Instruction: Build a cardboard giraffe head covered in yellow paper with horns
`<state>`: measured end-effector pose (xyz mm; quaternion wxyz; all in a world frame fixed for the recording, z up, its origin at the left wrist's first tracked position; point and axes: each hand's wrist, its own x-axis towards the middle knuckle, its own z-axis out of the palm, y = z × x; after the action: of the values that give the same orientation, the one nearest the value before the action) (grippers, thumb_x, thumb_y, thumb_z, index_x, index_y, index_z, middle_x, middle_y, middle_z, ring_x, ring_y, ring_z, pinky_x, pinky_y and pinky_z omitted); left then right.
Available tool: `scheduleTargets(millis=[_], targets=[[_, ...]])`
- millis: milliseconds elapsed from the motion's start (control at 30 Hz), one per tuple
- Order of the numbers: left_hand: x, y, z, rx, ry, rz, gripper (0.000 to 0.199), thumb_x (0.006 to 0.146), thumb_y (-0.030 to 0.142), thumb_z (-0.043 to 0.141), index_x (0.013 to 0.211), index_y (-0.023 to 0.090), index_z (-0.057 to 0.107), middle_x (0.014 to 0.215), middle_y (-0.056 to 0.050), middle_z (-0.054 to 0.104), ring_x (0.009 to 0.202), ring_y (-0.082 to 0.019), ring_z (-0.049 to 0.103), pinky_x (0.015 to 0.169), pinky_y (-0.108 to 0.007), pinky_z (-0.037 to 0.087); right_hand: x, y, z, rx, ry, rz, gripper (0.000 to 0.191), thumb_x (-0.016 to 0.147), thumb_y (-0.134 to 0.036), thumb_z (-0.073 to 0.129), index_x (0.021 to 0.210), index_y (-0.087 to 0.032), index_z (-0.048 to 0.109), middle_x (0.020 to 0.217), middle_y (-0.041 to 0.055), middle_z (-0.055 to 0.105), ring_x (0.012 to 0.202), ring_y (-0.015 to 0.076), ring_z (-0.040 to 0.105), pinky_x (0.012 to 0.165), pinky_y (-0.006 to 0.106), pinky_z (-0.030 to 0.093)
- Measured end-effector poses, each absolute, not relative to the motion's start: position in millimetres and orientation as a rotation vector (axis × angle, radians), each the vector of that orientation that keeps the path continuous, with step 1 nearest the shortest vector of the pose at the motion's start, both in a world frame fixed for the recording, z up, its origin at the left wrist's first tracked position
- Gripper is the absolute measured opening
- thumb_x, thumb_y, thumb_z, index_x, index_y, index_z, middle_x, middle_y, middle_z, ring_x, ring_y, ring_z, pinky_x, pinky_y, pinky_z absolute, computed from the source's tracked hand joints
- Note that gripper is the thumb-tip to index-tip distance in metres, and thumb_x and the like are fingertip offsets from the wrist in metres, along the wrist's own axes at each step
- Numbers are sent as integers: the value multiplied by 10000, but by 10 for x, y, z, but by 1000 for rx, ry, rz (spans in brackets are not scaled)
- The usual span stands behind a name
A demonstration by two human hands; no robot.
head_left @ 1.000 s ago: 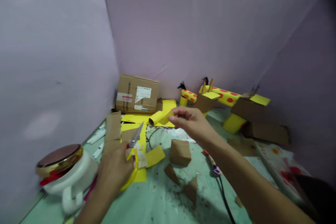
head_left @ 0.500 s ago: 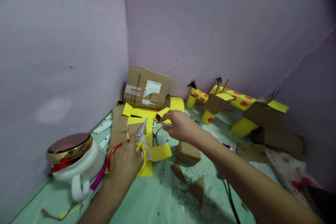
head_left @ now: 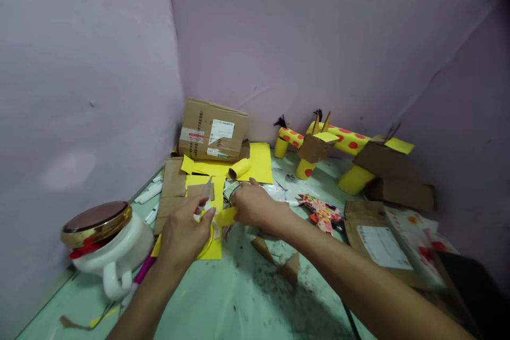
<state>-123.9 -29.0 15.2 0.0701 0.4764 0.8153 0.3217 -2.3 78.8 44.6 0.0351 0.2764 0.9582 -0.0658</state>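
Observation:
My left hand (head_left: pixel 185 231) is closed round the scissors (head_left: pixel 207 191), whose blades point up and away; a yellow handle loop shows under the hand. My right hand (head_left: pixel 252 203) is closed on a small yellow paper piece (head_left: pixel 226 217), just right of the scissors. Beneath both lie yellow sheets (head_left: pixel 215 252) and a strip of cardboard (head_left: pixel 170 183). Beyond my right hand, a yellow paper-covered tube (head_left: pixel 239 169) rests on yellow paper.
A cardboard box (head_left: pixel 213 130) leans at the back corner. Red-spotted yellow giraffe figures (head_left: pixel 313 149) stand at the back right. At left is a white mug (head_left: pixel 119 249) with a round gold-rimmed lid (head_left: pixel 98 223). Cardboard scraps (head_left: pixel 290 270) lie on the green table (head_left: pixel 223 297).
My right hand has moved down and nearer the scissors and now grips the yellow piece. The view has shifted, and things appear further left.

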Motion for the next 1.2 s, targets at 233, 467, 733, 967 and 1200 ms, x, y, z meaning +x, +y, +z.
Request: scheduleTargets(millis=[233, 467, 733, 967, 1200], targets=[[-1036, -274, 150, 1035, 1831, 1393, 280, 636, 428, 602, 723, 162, 592, 460, 58, 503, 401, -88, 434, 407, -206, 358, 737, 703, 735, 1187, 3025, -1026, 84, 713, -263, 619, 689, -189, 650, 624, 6, 639, 567, 136, 554, 499, 234, 366], [-810, -182, 418, 1117, 1617, 1284, 318, 647, 383, 598, 462, 189, 427, 382, 89, 301, 367, -43, 223, 348, -176, 139, 1296, 588, 515, 1548, 2639, -2037, 166, 622, -308, 676, 610, -167, 588, 554, -23, 561, 482, 96, 461, 461, 221, 340], [-590, -50, 356, 706, 1293, 1394, 503, 628, 436, 700, 404, 177, 331, 355, 93, 264, 296, -19, 242, 311, -154, 164, 1138, 177, 193, 1326, 2787, -1172, 168, 586, -285, 753, 719, -196, 702, 621, -4, 635, 534, 137, 520, 470, 227, 304], [-512, -136, 254, 510, 633, 1128, 562, 805, 570, 429, 961, 72, 639, 724, -119, 648, 544, -158, 600, 384, -194, 452, 1164, 244, 451, 1443, 3143, -1628, 118, 728, -171, 649, 838, -200, 681, 794, 21, 677, 672, 141, 584, 616, 249, 432], [-524, -177, 114, 452, 245, 985, 535, 774, 576, 507, 1061, 139, 618, 759, -87, 655, 601, -131, 627, 381, -124, 457, 933, 262, 513, 1156, 3040, -2158, 163, 759, -99, 594, 830, -189, 710, 829, 34, 688, 743, 143, 612, 664, 249, 480]])
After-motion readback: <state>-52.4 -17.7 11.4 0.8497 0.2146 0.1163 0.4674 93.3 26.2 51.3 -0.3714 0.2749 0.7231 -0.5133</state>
